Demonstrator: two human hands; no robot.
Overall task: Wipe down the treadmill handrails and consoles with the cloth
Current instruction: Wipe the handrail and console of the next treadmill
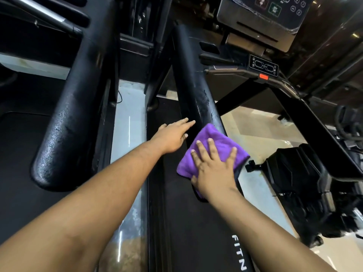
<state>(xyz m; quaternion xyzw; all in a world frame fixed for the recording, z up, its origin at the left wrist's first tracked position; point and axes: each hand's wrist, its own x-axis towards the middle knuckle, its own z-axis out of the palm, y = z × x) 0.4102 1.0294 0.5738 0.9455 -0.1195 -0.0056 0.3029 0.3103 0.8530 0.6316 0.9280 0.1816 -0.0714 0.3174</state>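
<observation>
A purple cloth (pixel 214 142) is draped over the near end of a black padded treadmill handrail (pixel 193 85) that runs up the middle of the view. My right hand (pixel 213 167) presses flat on the cloth with fingers spread and the thumb wrapped under its edge. My left hand (pixel 172 134) reaches out beside the rail's left side, fingers extended and holding nothing, fingertips close to the rail. The console (pixel 261 20) with its buttons sits at the top right, above a small control panel (pixel 264 65) with a red stop tab (pixel 263 76).
A second thick black handrail (pixel 72 107), belonging to the neighbouring treadmill, stands at the left. The treadmill belt (pixel 186 222) with white lettering lies below. A dark machine base (pixel 298 179) sits on the pale floor at the right.
</observation>
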